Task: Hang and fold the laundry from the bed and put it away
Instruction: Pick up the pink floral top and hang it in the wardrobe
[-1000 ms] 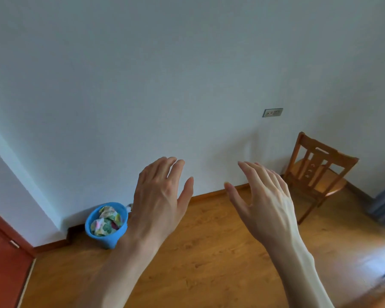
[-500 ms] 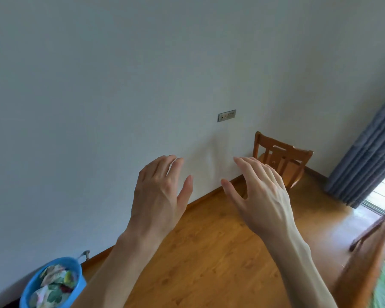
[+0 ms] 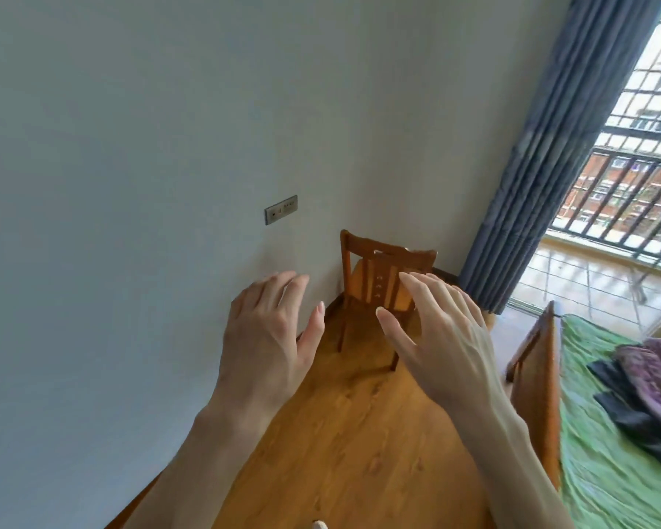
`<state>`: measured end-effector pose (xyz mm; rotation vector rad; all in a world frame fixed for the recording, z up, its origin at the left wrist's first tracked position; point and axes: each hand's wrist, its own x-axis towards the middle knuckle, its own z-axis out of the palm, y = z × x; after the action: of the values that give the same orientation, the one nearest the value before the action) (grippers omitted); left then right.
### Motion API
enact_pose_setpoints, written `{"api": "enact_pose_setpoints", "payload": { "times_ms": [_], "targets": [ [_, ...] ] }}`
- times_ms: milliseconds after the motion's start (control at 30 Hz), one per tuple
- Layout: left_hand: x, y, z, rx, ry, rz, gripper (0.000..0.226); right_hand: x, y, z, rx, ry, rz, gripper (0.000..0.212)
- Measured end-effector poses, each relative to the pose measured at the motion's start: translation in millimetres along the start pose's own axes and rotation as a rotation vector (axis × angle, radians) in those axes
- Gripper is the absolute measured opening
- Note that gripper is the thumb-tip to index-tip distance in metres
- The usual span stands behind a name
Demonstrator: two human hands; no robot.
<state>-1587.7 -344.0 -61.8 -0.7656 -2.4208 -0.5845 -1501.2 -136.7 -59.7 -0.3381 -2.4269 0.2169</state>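
Hovering empty left hand, right hand; no legible writing.

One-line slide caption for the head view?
Both hands, left hand and right hand, raised empty before a wooden chair; laundry waits on the bed.

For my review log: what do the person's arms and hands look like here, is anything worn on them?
Both arms are bare as far as the frame shows: no sleeves, gloves, watch, rings or bracelets on the left hand or the right hand. Fingernails look short and unpainted. The forearms are slim, and tendons show on the back of the right hand.
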Motion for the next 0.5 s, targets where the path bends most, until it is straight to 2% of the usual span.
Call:
{"api": "enact_pose_setpoints", "payload": {
  "times_ms": [500],
  "targets": [
    [215, 3, 185, -0.220, -0.056, 0.212, 0.056, 164, 109, 79, -0.207, 0.035, 0.236, 0.066]
  ]
}}
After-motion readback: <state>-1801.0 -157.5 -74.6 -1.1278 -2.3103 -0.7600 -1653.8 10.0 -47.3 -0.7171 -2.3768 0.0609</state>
